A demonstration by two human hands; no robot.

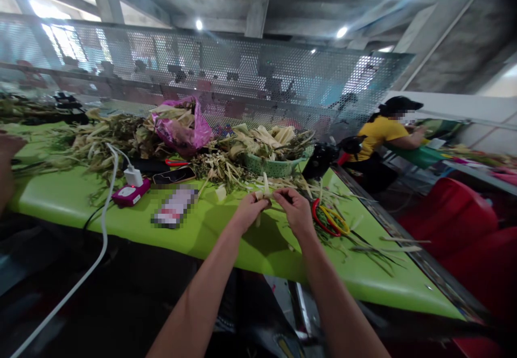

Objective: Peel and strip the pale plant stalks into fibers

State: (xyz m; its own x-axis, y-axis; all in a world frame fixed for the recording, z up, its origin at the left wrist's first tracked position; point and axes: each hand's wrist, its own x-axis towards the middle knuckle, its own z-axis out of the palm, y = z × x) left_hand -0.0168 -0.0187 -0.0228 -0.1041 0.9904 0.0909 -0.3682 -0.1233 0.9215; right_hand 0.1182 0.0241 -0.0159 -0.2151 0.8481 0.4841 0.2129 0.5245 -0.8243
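Observation:
Above the front of the green table, my left hand (247, 212) pinches a pale, dried leaf strip (265, 184), probably husk-like, folded or crossed on itself. From the right, my right hand (297, 212) grips the same piece, thumb and forefinger pressed together at its side. One end of the strip points upward between the hands and another hangs below the left fingers. Just right of my right hand lie scissors with red and yellow handles (329, 219) on green scraps. Behind the hands stands a green basket (270, 167) heaped with pale dried leaves (274, 138).
On the green table (194, 239) lie a lit phone (175, 207), a dark phone (174, 175) and a purple power block (131, 192) with a white cable. A pink bag (183, 126) and a black object (321, 160) stand behind. A person in yellow (379, 137) sits right, near red chairs (452, 207).

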